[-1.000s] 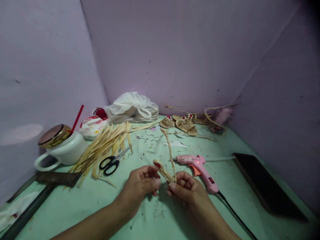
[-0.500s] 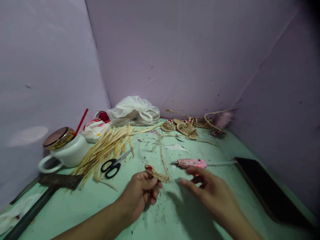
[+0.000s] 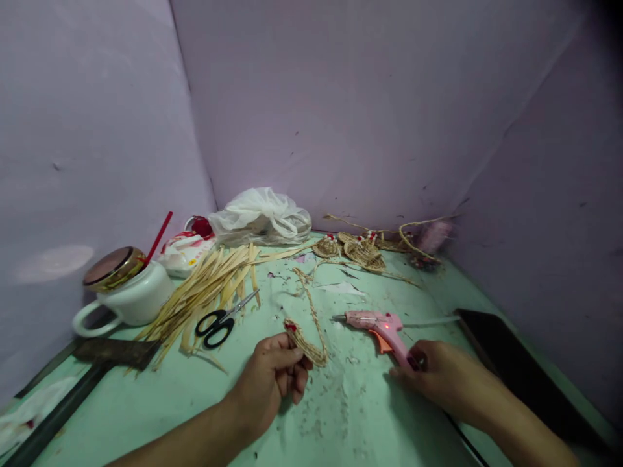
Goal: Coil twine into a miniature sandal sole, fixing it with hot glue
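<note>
Between thumb and fingers, my left hand (image 3: 280,373) pinches a small coil of braided straw cord (image 3: 311,350) with a red spot at its top end. The cord's loose tail runs away across the green tabletop. My right hand (image 3: 440,376) has its thumb and fingers closed round the handle end of a pink glue gun (image 3: 374,324). The gun lies on its side, nozzle pointing left, orange trigger showing and a small red light lit. A pale glue stick (image 3: 431,321) sticks out of its back.
Black-handled scissors (image 3: 221,323) lie by loose straw strips (image 3: 209,279). At left are a hammer (image 3: 114,353) and a white mug (image 3: 141,295) with a jar on top. A tied plastic bag (image 3: 265,217), woven pieces (image 3: 363,250) and a dark phone-like slab (image 3: 525,383) lie around.
My right hand has moved right and toward me, from beside the glue gun onto its handle. The left hand still holds the coil, which has tilted slightly.
</note>
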The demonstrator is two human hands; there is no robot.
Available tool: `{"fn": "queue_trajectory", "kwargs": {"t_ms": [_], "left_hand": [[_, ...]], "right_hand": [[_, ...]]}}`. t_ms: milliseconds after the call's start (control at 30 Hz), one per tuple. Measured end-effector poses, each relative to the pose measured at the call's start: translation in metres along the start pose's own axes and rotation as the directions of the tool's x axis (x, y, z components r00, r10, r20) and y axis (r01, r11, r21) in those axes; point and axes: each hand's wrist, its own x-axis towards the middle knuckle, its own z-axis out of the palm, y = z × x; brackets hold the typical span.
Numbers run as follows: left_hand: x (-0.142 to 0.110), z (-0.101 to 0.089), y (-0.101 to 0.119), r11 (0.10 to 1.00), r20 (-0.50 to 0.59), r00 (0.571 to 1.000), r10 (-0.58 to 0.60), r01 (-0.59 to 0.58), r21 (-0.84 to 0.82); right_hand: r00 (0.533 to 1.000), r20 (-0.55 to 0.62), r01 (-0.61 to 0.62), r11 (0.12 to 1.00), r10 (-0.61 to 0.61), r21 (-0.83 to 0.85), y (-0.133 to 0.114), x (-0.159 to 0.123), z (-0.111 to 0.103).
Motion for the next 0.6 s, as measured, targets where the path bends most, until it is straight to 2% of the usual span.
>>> {"fn": "queue_trajectory", "kwargs": {"t_ms": [100,233,367,433,600], "left_hand": [[0.0,0.0,-0.001,1.0,0.018,1.0,0.007,-0.008,0.024],[0.0,-0.002,0.0,0.999,0.036,0.999,0.011,-0.013,0.042],[-0.002,-0.003,0.0,0.998,0.038,0.999,0.02,-0.022,0.051],[-0.002,-0.003,0.0,0.998,0.03,0.999,0.022,-0.024,0.06],[-0.002,-0.002,-0.003,0.996,0.012,1.0,0.028,-0.029,0.086]], "right_hand": [[0.996,0.06,-0.082,0.958,0.068,0.273,-0.001,0.004,0.01],[0.991,0.11,-0.117,0.872,0.073,0.475,-0.002,-0.001,0.014],[0.995,0.091,-0.035,0.714,-0.04,0.699,0.002,-0.015,0.005],[0.995,0.059,0.011,0.686,-0.079,0.727,0.005,-0.02,0.004],[0.976,0.0,0.13,0.575,-0.219,0.808,0.008,-0.027,0.025]]}}
